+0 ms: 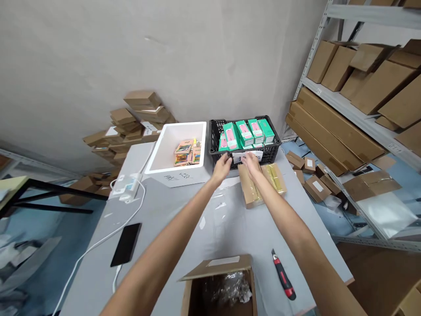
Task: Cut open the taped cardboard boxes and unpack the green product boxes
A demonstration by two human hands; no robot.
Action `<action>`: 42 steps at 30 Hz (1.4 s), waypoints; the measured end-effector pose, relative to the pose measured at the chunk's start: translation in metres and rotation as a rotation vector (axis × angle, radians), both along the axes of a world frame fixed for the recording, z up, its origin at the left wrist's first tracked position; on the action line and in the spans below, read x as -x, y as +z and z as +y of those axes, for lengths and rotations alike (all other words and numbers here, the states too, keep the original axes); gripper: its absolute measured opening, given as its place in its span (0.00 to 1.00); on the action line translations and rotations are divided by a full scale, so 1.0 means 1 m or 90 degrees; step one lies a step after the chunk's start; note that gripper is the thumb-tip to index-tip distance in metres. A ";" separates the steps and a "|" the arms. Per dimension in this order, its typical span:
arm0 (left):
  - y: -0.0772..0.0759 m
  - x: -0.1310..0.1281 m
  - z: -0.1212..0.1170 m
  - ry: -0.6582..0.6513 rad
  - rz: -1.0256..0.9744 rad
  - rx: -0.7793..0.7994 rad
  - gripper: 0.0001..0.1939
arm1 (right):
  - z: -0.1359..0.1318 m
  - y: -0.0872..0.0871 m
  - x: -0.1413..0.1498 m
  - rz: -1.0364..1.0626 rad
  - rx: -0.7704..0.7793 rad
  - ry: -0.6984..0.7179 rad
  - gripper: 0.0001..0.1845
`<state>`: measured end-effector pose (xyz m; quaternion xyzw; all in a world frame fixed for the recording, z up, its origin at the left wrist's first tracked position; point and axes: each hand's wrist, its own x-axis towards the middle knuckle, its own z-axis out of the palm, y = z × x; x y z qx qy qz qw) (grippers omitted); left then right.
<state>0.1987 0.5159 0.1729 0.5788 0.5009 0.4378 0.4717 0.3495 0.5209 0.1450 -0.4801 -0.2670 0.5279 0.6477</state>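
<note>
My left hand (222,167) is at the front left of a black plastic crate (272,151), its fingers apart and slightly bent close to the crate's wall. My right hand (251,164) has its fingers outstretched in front of the white label (256,155) on the crate; whether it touches the label I cannot tell. Inside the crate stand several green boxes with pink panels (245,131). Beneath my right hand and forearm lie taped brown cardboard boxes (247,189), partly covered by my arm.
Left of the crate stands a white foam box (161,160) holding small colourful packs (184,149). An open carton (187,296) with clear plastic wrap, a red-black utility knife (283,275), a phone (126,244) and a white power strip (129,186) share the table. Shelves (355,103) with cartons rise at right.
</note>
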 end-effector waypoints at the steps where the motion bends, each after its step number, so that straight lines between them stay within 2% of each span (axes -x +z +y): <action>1: -0.004 0.012 -0.034 0.003 0.018 0.024 0.30 | -0.031 -0.006 -0.002 0.006 0.038 -0.006 0.29; 3: -0.008 0.043 -0.110 0.014 0.040 0.054 0.34 | -0.108 -0.020 -0.008 0.039 0.130 -0.008 0.30; 5: -0.010 0.081 -0.193 0.039 0.079 0.078 0.37 | -0.200 -0.037 -0.014 0.055 0.188 0.000 0.35; 9: -0.020 0.161 -0.346 0.234 0.152 0.207 0.42 | -0.387 -0.070 -0.026 0.053 0.322 -0.016 0.46; 11: -0.036 0.189 -0.406 0.333 0.179 0.276 0.49 | -0.457 -0.081 -0.028 0.028 0.418 -0.006 0.52; 13: -0.055 0.201 -0.448 0.369 0.201 0.345 0.52 | -0.500 -0.083 -0.026 0.003 0.498 0.022 0.57; 14: -0.063 0.201 -0.463 0.366 0.213 0.380 0.53 | -0.510 -0.079 -0.023 -0.008 0.521 0.050 0.58; 16: -0.073 0.190 -0.478 0.310 0.209 0.443 0.55 | -0.513 -0.065 -0.015 -0.025 0.546 0.134 0.59; 18: -0.076 0.174 -0.477 0.190 0.140 0.444 0.55 | -0.499 -0.046 -0.007 -0.028 0.512 0.270 0.58; 20: -0.077 0.161 -0.469 0.154 0.107 0.410 0.56 | -0.479 -0.031 0.001 -0.075 0.443 0.359 0.59; 23: -0.082 0.152 -0.457 0.172 0.076 0.361 0.57 | -0.457 -0.022 0.006 -0.148 0.329 0.398 0.53; 26: -0.085 0.146 -0.460 0.177 0.074 0.334 0.55 | -0.452 -0.016 0.004 -0.189 0.263 0.393 0.54; 28: -0.080 0.142 -0.470 0.168 0.071 0.303 0.53 | -0.456 -0.008 0.001 -0.198 0.259 0.395 0.57; 31: -0.066 0.144 -0.490 0.161 0.067 0.260 0.52 | -0.465 0.011 0.005 -0.219 0.251 0.393 0.57; 33: -0.053 0.155 -0.506 0.178 0.070 0.242 0.50 | -0.471 0.025 0.018 -0.236 0.234 0.402 0.57; 36: -0.034 0.192 -0.536 0.235 0.062 0.218 0.46 | -0.480 0.044 0.059 -0.256 0.216 0.436 0.60; 39: -0.018 0.246 -0.578 0.313 0.025 0.199 0.47 | -0.494 0.060 0.120 -0.269 0.188 0.502 0.59; 42: -0.008 0.306 -0.632 0.398 -0.028 0.192 0.52 | -0.515 0.073 0.192 -0.284 0.142 0.585 0.55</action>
